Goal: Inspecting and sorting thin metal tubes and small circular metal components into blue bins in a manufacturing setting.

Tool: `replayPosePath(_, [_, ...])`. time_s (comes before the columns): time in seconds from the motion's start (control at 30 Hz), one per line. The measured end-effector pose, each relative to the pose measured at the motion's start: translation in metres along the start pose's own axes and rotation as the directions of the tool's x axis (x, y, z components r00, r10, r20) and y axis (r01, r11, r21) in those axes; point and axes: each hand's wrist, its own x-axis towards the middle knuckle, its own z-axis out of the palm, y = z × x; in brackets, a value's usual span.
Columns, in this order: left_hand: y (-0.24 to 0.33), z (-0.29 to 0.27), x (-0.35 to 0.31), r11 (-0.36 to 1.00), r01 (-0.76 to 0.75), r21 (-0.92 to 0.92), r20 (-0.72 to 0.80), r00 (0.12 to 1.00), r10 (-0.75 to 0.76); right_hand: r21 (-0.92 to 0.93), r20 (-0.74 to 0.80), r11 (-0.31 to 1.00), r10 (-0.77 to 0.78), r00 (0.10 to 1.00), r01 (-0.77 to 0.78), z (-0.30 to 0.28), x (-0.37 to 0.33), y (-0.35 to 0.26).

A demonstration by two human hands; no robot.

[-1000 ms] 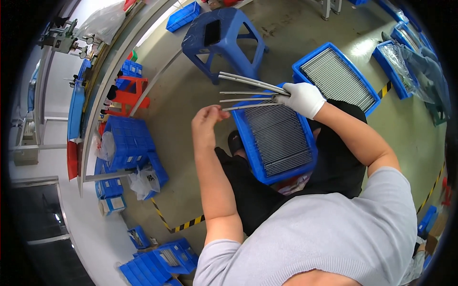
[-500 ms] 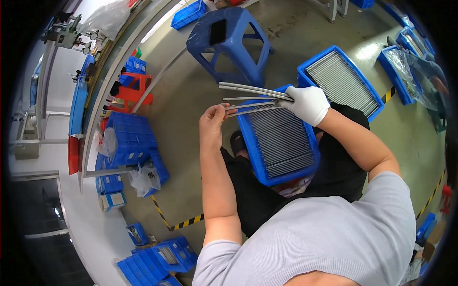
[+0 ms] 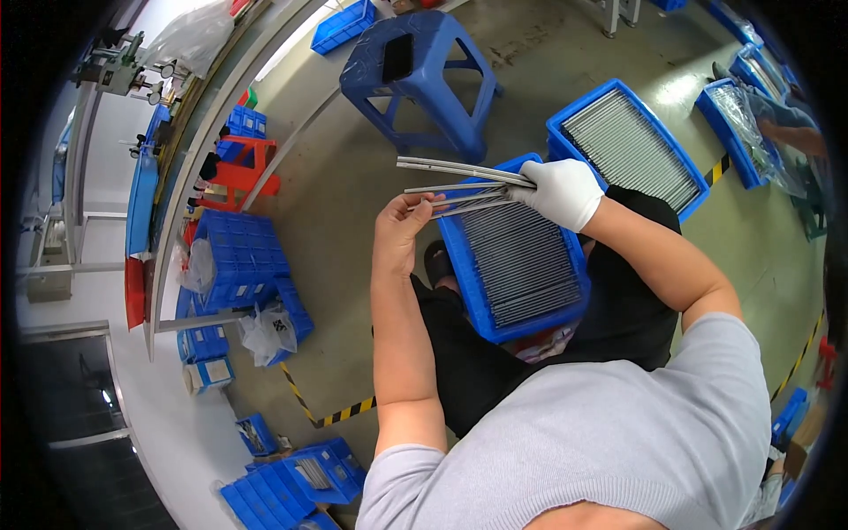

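Note:
My right hand [image 3: 565,195], in a white glove, is closed around one end of several thin grey metal rods [image 3: 459,171]. The rods fan out toward the left, two of them lying close together at the top. My bare left hand [image 3: 404,231] pinches the free end of one or more of the lower rods; its fingertips partly hide which. Below both hands, a blue plastic crate [image 3: 478,309] sits between my knees. Rows of similar rods [image 3: 523,265] lie side by side in it.
Right of my knee stands a second blue crate [image 3: 698,201] full of rods. Ahead is a blue stool [image 3: 442,84] with a black phone [image 3: 398,58] on it. Stacked blue crates [image 3: 238,256] and a workbench are at left. Another person's arm [image 3: 795,137] shows at far right.
My left fingers have shifted slightly along the lower rods, and those rods now sit closer together. The right hand keeps its grip. The whole view has moved a little.

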Motion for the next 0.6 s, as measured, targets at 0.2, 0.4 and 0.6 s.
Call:
replayPosePath(0.2, [0.000, 0.002, -0.002, 0.998, -0.049, 0.043, -0.052, 0.997, 0.052, 0.054, -0.002, 0.998, 0.013, 1.000, -0.013, -0.001, 0.000, -0.001])
replayPosePath(0.4, [0.007, 0.000, -0.003, 0.997, -0.004, 0.076, -0.083, 0.997, 0.011, 0.053, 0.130, 0.993, 0.096, 0.987, -0.104, -0.013, 0.002, -0.007])
replayPosePath(0.6, [0.003, -0.024, -0.005, 0.987, -0.049, 0.151, -0.259, 0.962, 0.087, 0.019, 0.096, 0.994, 0.101, 0.990, -0.104, -0.013, 0.001, -0.012])
